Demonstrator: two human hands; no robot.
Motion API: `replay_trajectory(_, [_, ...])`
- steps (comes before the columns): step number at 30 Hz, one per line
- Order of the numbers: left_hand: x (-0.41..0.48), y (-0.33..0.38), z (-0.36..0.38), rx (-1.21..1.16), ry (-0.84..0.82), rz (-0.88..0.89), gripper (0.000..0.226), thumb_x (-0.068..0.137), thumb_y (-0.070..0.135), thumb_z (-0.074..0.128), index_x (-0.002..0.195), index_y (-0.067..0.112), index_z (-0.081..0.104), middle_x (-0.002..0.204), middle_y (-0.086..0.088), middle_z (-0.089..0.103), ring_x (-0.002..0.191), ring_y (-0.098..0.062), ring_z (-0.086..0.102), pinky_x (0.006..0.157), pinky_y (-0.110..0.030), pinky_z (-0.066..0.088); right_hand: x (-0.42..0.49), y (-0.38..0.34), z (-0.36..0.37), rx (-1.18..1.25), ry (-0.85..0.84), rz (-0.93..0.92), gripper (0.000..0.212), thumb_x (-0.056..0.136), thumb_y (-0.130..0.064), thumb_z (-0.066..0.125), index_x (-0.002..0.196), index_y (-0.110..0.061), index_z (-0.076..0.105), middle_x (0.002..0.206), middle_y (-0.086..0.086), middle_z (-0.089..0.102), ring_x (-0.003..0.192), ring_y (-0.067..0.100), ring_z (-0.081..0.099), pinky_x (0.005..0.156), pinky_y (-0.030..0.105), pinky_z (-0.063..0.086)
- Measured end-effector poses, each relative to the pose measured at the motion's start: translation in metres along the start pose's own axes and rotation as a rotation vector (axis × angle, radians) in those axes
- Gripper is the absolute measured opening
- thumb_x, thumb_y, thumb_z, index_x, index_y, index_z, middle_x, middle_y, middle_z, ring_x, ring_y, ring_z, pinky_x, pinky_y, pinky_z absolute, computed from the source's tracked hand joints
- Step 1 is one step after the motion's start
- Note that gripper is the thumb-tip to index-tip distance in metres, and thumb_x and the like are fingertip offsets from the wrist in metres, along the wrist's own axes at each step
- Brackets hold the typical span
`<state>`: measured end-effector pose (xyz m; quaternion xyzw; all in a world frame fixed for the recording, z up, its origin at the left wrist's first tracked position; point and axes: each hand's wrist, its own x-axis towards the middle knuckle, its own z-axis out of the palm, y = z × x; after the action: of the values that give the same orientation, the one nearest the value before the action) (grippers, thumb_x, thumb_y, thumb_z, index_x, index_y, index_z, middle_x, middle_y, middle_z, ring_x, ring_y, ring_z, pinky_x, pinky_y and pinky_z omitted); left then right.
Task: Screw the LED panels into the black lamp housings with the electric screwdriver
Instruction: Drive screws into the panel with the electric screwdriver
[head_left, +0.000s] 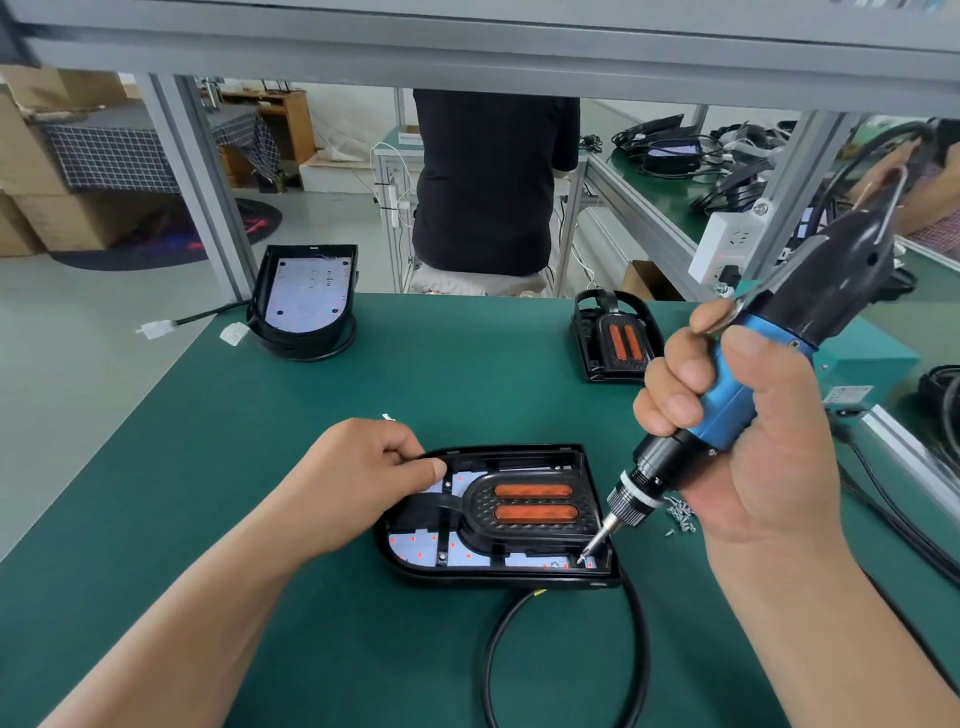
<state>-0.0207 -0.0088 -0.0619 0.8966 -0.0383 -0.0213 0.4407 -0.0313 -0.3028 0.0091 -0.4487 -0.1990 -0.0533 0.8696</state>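
Count: three black D-shaped plastic lamp housings, one blue-and-black electric screwdriver, and one loose pile of small silver screws. The near housing lies flat mid-way across the green bench mat, with the white red-dotted LED panel inside. Left hand grips its far-left rim, fingers curled over the edge and thumb down inside. Right hand is wrapped round the driver's blue grip, tool tilted, bit tip on the housing's near-right corner. Screws sit just right of that corner, under the right hand. The second housing is propped up at the far-left table corner, the third near the far edge on the right. Open mat lies between them and left of the near housing. The housing's black cable loops toward the near edge.
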Motion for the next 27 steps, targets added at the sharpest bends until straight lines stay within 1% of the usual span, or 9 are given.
replay_trajectory(3, [0.001, -0.002, 0.001, 0.000, 0.014, 0.010, 0.026, 0.089, 0.044, 0.080, 0.071, 0.030, 0.068, 0.052, 0.010, 0.045, 0.052, -0.009, 0.037, 0.058, -0.030, 0.032, -0.003, -0.001, 0.000, 0.008, -0.082, 0.003, 0.013, 0.088, -0.023, 0.057, 0.099, -0.021, 0.062, 0.071, -0.006, 0.050, 0.051, 0.009, 0.049, 0.053, 0.024, 0.044])
replay_trajectory(4, [0.001, -0.003, 0.002, 0.003, 0.019, 0.016, 0.025, 0.089, 0.045, 0.080, 0.071, 0.030, 0.068, 0.052, 0.010, 0.046, 0.052, -0.009, 0.037, 0.057, -0.031, 0.033, -0.004, -0.001, 0.000, 0.011, -0.121, 0.004, 0.014, 0.087, -0.021, 0.060, 0.101, -0.020, 0.062, 0.071, -0.006, 0.051, 0.051, 0.008, 0.050, 0.053, 0.024, 0.043])
replay_trajectory(5, [0.001, -0.004, 0.002, 0.005, 0.022, 0.022, 0.025, 0.089, 0.045, 0.080, 0.072, 0.031, 0.068, 0.052, 0.010, 0.047, 0.051, -0.009, 0.037, 0.057, -0.031, 0.034, -0.005, -0.001, 0.001, 0.016, -0.165, 0.008, 0.018, 0.086, -0.020, 0.068, 0.102, -0.019, 0.062, 0.071, -0.006, 0.052, 0.050, 0.008, 0.050, 0.053, 0.024, 0.043])
replay_trajectory(7, [0.000, -0.005, 0.003, 0.011, 0.026, 0.041, 0.023, 0.090, 0.045, 0.079, 0.074, 0.033, 0.068, 0.051, 0.010, 0.049, 0.050, -0.008, 0.038, 0.056, -0.030, 0.035, -0.006, -0.001, 0.003, 0.035, -0.247, 0.022, 0.033, 0.082, -0.028, 0.082, 0.105, -0.016, 0.062, 0.071, -0.005, 0.053, 0.050, 0.009, 0.052, 0.053, 0.024, 0.044])
replay_trajectory(9, [-0.001, -0.005, 0.003, 0.023, 0.034, 0.065, 0.022, 0.090, 0.045, 0.077, 0.075, 0.033, 0.068, 0.052, 0.010, 0.049, 0.050, -0.007, 0.038, 0.055, -0.030, 0.035, -0.008, -0.001, 0.005, 0.046, -0.296, 0.040, 0.037, 0.082, -0.031, 0.085, 0.105, -0.014, 0.062, 0.070, -0.003, 0.054, 0.050, 0.010, 0.053, 0.053, 0.024, 0.045])
replay_trajectory(15, [-0.003, -0.005, 0.004, 0.059, 0.072, 0.130, 0.022, 0.091, 0.042, 0.078, 0.076, 0.032, 0.065, 0.054, 0.013, 0.049, 0.050, -0.005, 0.039, 0.051, -0.019, 0.032, -0.013, 0.003, 0.014, 0.025, -0.388, 0.073, 0.034, 0.083, -0.029, 0.087, 0.099, -0.013, 0.062, 0.070, -0.002, 0.056, 0.048, 0.011, 0.053, 0.051, 0.027, 0.045])
replay_trajectory(22, [-0.001, -0.005, 0.004, 0.087, 0.069, 0.141, 0.023, 0.091, 0.042, 0.078, 0.075, 0.034, 0.064, 0.053, 0.014, 0.048, 0.050, -0.006, 0.040, 0.051, -0.017, 0.037, -0.013, 0.003, 0.018, -0.010, -0.428, 0.100, 0.035, 0.082, -0.028, 0.090, 0.091, -0.016, 0.058, 0.067, -0.002, 0.054, 0.047, 0.012, 0.051, 0.050, 0.026, 0.045])
replay_trajectory(27, [0.000, -0.005, 0.004, 0.095, 0.074, 0.144, 0.023, 0.091, 0.041, 0.077, 0.074, 0.033, 0.064, 0.054, 0.013, 0.048, 0.050, -0.005, 0.039, 0.051, -0.018, 0.037, -0.012, 0.005, 0.015, -0.009, -0.477, 0.113, 0.033, 0.085, -0.027, 0.088, 0.094, -0.015, 0.059, 0.068, -0.001, 0.055, 0.049, 0.013, 0.054, 0.053, 0.027, 0.047])
